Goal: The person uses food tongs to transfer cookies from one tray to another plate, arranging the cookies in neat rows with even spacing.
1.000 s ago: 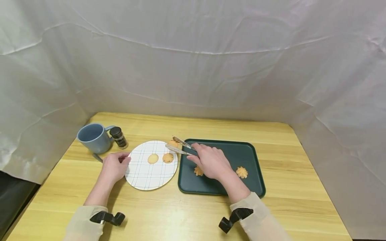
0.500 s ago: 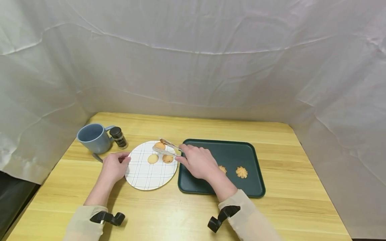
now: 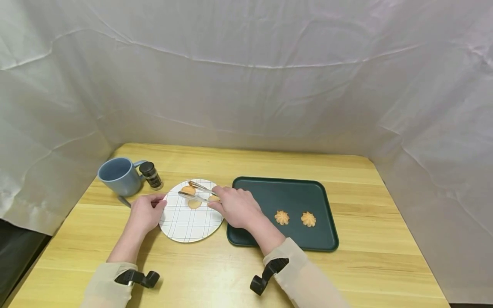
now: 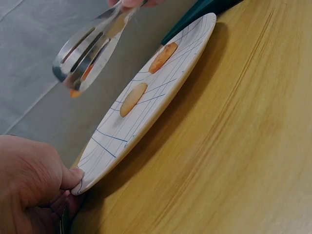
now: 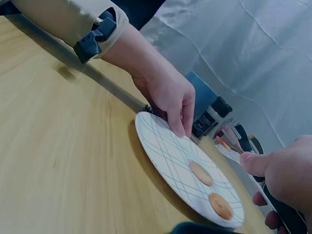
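My right hand (image 3: 222,201) grips metal tongs (image 3: 196,192) that pinch a round cookie (image 3: 188,189) just above the far side of a white checked plate (image 3: 185,224). Two flat cookies (image 3: 194,204) (image 3: 213,198) lie on the plate. My left hand (image 3: 157,203) holds the plate's left rim, thumb on top (image 4: 73,178). The left wrist view shows the tongs (image 4: 90,51) hovering over the plate (image 4: 112,141). In the right wrist view the tongs (image 5: 231,139) are beyond the plate (image 5: 170,156).
A dark green tray (image 3: 292,196) right of the plate holds two flower-shaped cookies (image 3: 282,217) (image 3: 308,219). A blue mug (image 3: 119,175) and a small dark spice jar (image 3: 151,174) stand at the back left. White cloth walls surround the wooden table (image 3: 215,273).
My right hand carried the tongs and cookie leftward from the tray's edge to above the plate. The left hand stayed on the plate's rim.
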A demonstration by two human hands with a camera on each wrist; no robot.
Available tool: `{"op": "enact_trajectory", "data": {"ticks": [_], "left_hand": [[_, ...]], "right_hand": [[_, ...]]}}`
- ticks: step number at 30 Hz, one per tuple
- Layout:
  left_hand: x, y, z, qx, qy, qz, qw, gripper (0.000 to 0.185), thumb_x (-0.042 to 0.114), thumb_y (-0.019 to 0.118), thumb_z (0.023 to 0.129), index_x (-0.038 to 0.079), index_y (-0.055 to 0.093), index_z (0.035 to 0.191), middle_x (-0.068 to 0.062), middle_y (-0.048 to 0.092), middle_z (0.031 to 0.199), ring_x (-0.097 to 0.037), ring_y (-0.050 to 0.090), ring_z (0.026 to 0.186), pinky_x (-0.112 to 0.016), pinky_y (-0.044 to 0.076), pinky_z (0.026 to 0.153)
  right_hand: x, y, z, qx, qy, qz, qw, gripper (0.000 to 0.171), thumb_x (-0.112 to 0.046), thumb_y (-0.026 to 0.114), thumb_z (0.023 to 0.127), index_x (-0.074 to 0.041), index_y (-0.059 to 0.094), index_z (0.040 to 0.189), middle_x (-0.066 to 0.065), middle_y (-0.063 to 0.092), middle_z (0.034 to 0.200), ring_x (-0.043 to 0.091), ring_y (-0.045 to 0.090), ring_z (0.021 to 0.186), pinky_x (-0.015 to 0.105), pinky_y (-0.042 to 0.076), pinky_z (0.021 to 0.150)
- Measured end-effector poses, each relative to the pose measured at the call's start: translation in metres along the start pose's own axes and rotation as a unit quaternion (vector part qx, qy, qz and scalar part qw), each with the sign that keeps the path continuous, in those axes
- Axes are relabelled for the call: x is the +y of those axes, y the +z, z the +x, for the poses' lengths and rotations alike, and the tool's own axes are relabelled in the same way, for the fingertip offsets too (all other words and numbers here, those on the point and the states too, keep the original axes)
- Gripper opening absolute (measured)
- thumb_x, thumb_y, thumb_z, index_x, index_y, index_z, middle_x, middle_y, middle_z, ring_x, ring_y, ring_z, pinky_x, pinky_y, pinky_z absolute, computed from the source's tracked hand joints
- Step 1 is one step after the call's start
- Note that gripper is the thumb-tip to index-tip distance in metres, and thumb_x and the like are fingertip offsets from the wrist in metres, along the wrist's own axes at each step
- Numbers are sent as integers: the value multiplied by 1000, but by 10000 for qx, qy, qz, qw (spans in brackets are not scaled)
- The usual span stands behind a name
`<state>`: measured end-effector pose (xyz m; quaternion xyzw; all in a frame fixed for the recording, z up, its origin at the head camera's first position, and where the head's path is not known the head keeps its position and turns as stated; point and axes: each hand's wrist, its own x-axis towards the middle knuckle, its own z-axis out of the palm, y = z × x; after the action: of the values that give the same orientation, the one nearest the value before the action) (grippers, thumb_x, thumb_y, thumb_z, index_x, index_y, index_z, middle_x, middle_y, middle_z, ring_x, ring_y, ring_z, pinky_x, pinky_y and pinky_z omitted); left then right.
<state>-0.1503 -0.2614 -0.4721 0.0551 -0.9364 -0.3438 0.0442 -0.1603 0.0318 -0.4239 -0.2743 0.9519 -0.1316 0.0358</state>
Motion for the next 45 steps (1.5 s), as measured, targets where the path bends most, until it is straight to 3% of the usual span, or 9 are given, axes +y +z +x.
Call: {"op": "enact_trajectory", "data": {"ticks": [9, 14, 21, 33, 45], "left_hand": [[0, 0, -1, 39, 36, -3, 10000, 28, 12, 63, 104, -3, 75, 124, -17, 77, 103, -38, 66, 103, -55, 44, 95], [0, 0, -1, 21, 43, -31, 10000, 28, 12, 63, 104, -3, 75, 124, -17, 77, 103, -38, 66, 103, -55, 45, 95], [2, 1, -2, 27, 4, -36, 10000, 28, 11, 63, 104, -3, 75, 124, -18, 76, 103, -38, 66, 102, -55, 43, 96], [3, 5, -1, 21, -31, -92, 10000, 28, 9, 62, 104, -4, 74, 125, -18, 76, 103, -36, 66, 100, -52, 47, 92], [2, 4, -1, -48, -74, -102, 9999, 29, 8, 60, 103, -4, 74, 125, -19, 75, 103, -40, 64, 104, -56, 40, 98]], "right_hand": [[-14, 10, 11, -103, -95, -183, 9997, 54, -56, 48, 110, -22, 58, 150, -1, 71, 131, 22, 71, 107, 41, 57, 81], [-19, 14, 15, -189, -90, -232, 9995, 54, -57, 48, 109, -22, 58, 150, -4, 72, 121, 19, 71, 96, 38, 56, 74], [-25, 17, 19, -340, -33, -318, 9989, 55, -57, 49, 109, -23, 58, 151, -1, 71, 132, 22, 71, 100, 38, 56, 74], [-27, 22, 23, -449, -32, -476, 9979, 55, -57, 50, 108, -22, 58, 150, -2, 71, 130, 19, 70, 93, 35, 55, 70], [-28, 21, 21, -401, -37, -387, 9984, 56, -58, 51, 108, -21, 59, 149, -1, 71, 132, 20, 71, 97, 36, 56, 75]]}}
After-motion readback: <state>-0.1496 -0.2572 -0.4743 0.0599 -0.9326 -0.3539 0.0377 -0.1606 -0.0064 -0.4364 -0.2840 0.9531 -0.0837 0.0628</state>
